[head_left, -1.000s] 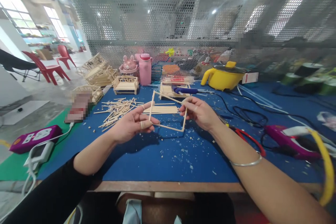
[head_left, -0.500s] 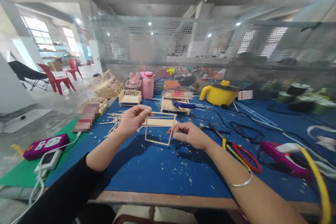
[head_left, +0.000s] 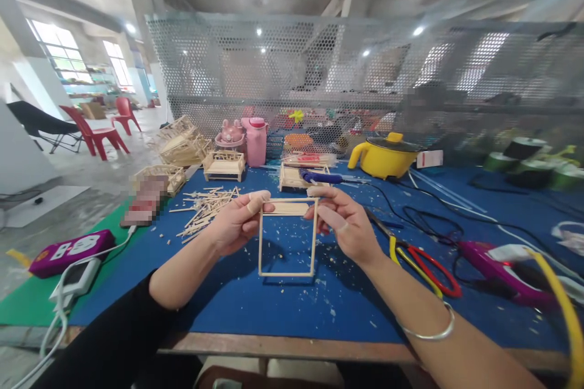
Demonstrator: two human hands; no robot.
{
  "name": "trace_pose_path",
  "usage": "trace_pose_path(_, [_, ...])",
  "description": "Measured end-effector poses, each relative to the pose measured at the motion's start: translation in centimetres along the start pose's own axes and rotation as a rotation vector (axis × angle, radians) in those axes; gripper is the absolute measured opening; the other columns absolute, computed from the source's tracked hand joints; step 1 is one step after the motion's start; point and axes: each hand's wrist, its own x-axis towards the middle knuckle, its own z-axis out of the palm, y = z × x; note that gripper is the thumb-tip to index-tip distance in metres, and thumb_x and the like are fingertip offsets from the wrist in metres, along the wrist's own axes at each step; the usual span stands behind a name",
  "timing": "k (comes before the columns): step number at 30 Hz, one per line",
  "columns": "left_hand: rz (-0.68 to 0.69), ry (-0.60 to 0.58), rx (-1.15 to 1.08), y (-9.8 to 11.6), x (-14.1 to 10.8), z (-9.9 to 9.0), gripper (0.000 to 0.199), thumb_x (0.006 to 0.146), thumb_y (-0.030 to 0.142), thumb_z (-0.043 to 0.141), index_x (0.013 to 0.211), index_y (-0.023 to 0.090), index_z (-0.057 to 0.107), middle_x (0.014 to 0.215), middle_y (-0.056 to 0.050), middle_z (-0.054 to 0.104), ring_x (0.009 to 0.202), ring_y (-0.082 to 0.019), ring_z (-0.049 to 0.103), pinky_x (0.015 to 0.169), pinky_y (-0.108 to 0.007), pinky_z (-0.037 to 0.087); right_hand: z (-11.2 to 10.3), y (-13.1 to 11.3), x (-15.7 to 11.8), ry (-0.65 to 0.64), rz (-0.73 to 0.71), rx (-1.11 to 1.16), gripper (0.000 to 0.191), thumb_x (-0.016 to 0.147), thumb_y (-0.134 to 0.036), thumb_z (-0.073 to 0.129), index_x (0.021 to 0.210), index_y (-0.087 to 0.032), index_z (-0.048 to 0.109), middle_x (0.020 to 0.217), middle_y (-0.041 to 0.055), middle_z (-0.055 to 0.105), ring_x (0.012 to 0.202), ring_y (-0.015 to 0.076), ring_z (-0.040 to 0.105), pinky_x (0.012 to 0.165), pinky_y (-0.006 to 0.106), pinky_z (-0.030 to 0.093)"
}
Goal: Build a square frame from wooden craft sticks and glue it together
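Between my hands is a square frame of thin wooden sticks (head_left: 286, 275), held over the blue tabletop. My left hand (head_left: 239, 219) pinches its upper left corner between thumb and fingers. At the upper right corner, my right hand (head_left: 344, 225) grips it in the same way. Behind the frame lies a row of flat wooden sticks (head_left: 289, 209), partly hidden by it and by my fingertips. A loose pile of short sticks (head_left: 207, 209) is scattered left of my left hand. Farther back, a blue glue gun (head_left: 323, 177) rests across a small wooden stick bed (head_left: 292, 180).
Another stick bed (head_left: 224, 165) stands near a pink bottle (head_left: 257, 143). To the right are a yellow pot (head_left: 387, 158), red-handled pliers (head_left: 433, 270) with yellow, and a purple power strip (head_left: 502, 276) with cables. A phone (head_left: 145, 200) lies at left.
My right hand has moved up from the frame's right side to its upper right corner. The frame has come closer and now hangs more squarely between both hands.
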Motion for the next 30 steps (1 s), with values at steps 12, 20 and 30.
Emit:
trace_pose_path(12, [-0.003, -0.049, -0.057, -0.11, -0.33, -0.06, 0.029, 0.068, 0.028, 0.074, 0.093, 0.018, 0.060, 0.066, 0.003, 0.063, 0.034, 0.002, 0.027, 0.033, -0.010, 0.016, 0.42, 0.24, -0.07, 0.030, 0.025, -0.053, 0.020, 0.073, -0.033, 0.067, 0.084, -0.017, 0.064, 0.062, 0.0007, 0.067, 0.046, 0.0097, 0.054, 0.045, 0.023, 0.045])
trace_pose_path(20, [0.022, 0.010, -0.044, -0.08, -0.27, -0.10, 0.034, 0.065, 0.027, 0.076, 0.095, 0.019, 0.061, 0.062, 0.004, 0.062, 0.035, 0.001, 0.029, 0.034, -0.009, 0.018, 0.53, 0.31, -0.19, 0.025, 0.042, -0.071, 0.023, 0.072, -0.035, 0.068, 0.085, -0.017, 0.064, 0.063, 0.0014, 0.067, 0.047, 0.0101, 0.055, 0.045, 0.024, 0.046])
trace_pose_path(30, [0.101, 0.024, 0.280, -0.44, 0.14, -0.76, 0.028, 0.067, 0.037, 0.073, 0.074, 0.012, 0.064, 0.061, 0.000, 0.060, 0.039, 0.000, 0.030, 0.036, -0.014, 0.019, -0.10, 0.36, 0.62, 0.073, 0.100, -0.004, 0.041, 0.073, -0.041, 0.066, 0.105, -0.018, 0.053, 0.069, 0.0008, 0.066, 0.044, 0.0084, 0.053, 0.039, 0.020, 0.038])
